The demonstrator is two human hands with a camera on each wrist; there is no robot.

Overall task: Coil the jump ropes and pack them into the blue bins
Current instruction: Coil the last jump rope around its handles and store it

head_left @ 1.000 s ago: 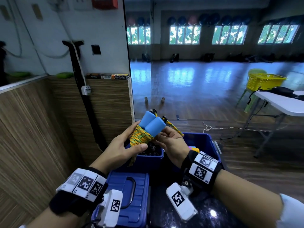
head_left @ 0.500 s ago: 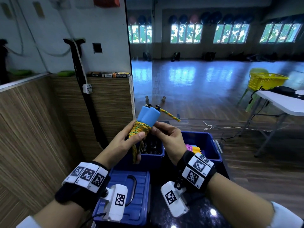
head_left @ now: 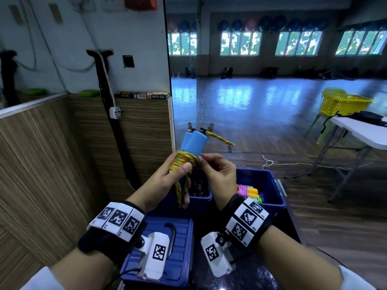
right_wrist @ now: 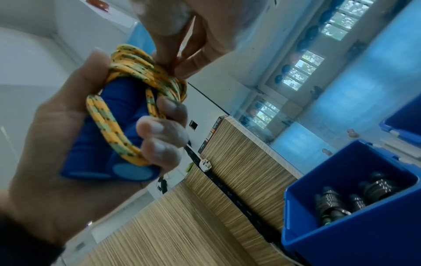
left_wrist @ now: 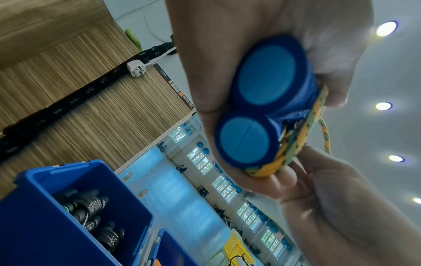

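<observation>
Braided yellow-green rope (head_left: pixel 184 162) coils round two smooth blue cylindrical handles (head_left: pixel 193 144), held upright above the blue bins (head_left: pixel 270 185). The left hand (head_left: pixel 167 181) clasps the bundle; the right hand (head_left: pixel 217 174) pinches a strand at the coil.

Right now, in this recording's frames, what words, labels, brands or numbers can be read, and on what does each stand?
None reads with certainty.
Boxes on the wooden ledge: print on their sides, too blurred to read.
Wristbands: square black-and-white coded markers only, no letters.
Wrist cameras: the same kind of marker.
Blue handles held in the left hand: no print visible.
Blue bins: no label visible.
</observation>
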